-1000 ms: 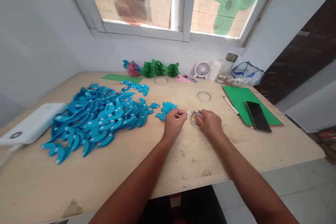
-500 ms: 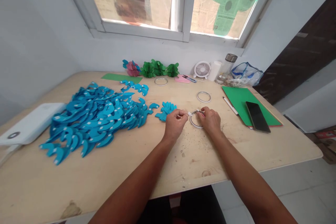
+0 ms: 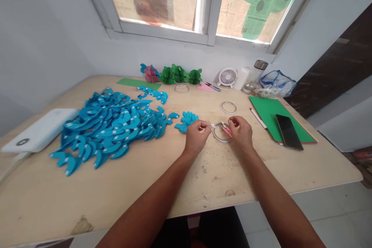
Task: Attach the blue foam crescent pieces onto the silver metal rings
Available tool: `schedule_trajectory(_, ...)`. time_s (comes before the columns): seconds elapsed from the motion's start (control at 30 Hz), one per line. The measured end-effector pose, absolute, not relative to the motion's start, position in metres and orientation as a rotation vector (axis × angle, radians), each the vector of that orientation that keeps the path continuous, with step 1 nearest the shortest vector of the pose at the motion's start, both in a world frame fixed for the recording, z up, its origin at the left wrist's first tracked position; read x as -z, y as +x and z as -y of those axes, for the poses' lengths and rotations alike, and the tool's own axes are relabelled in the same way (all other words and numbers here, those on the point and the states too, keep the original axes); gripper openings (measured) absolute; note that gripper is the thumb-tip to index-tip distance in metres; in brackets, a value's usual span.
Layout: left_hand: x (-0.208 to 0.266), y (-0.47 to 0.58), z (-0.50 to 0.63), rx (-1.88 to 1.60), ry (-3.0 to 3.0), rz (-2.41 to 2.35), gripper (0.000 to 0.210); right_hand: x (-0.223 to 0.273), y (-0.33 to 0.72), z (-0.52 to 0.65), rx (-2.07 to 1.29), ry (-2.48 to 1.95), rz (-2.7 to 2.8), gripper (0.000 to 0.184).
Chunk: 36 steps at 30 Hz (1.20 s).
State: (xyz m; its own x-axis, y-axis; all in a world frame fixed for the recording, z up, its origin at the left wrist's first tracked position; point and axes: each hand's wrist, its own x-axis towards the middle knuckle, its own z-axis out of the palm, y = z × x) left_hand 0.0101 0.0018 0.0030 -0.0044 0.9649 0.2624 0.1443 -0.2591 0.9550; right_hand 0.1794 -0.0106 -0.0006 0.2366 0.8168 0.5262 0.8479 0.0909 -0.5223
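My left hand (image 3: 198, 135) is closed in a pinch on a small white strip of tape (image 3: 213, 125) at the near left rim of a roll of tape (image 3: 216, 138). My right hand (image 3: 240, 131) is on the roll's right side, its fingers closed round a narrow pink paper piece (image 3: 228, 131) with a white tip, which lies over the roll's open middle. Just beyond my left hand lies a fanned stack of blue paper pieces (image 3: 188, 118). A big heap of curved blue paper pieces (image 3: 116, 124) with white patches spreads to the left.
Two more tape rolls (image 3: 228, 107) (image 3: 181, 89) lie farther back. Folded green paper figures (image 3: 178, 74), a small fan (image 3: 228, 77) and a bottle (image 3: 257, 75) line the wall. A phone (image 3: 288, 131) rests on green sheets (image 3: 266, 114) beside a pen (image 3: 258, 118). A white power bank (image 3: 40, 130) is far left.
My right hand has drawn slightly away from my left, and more of the pink piece shows. The left hand keeps its pinch by the roll's rim. The whole view has shifted a little.
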Motion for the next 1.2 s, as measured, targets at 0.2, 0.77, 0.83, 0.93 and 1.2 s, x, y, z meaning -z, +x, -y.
schedule_trajectory(0.2, 0.000, 0.010, -0.003, -1.382, 1.568, -1.250, 0.010, -0.014, 0.153, 0.026, -0.008, -1.415, 1.805, 0.014)
schedule_trajectory(0.77, 0.001, 0.013, 0.000, -1.375, 1.625, -1.236, 0.012, -0.015, 0.143, 0.029, -0.155, -1.376, 1.779, 0.011)
schedule_trajectory(0.83, 0.000, 0.012, 0.001, -1.373, 1.635, -1.237, 0.012, -0.014, 0.143, 0.029, -0.178, -1.383, 1.754, 0.010)
schedule_trajectory(0.93, -0.001, 0.012, 0.002, -1.363, 1.646, -1.243, 0.013, -0.013, 0.144, 0.029, -0.197, -1.396, 1.726, 0.009)
schedule_trajectory(1.2, -0.001, 0.012, 0.001, -1.371, 1.624, -1.272, 0.010, -0.011, 0.147, 0.027, -0.214, -1.426, 1.674, 0.009)
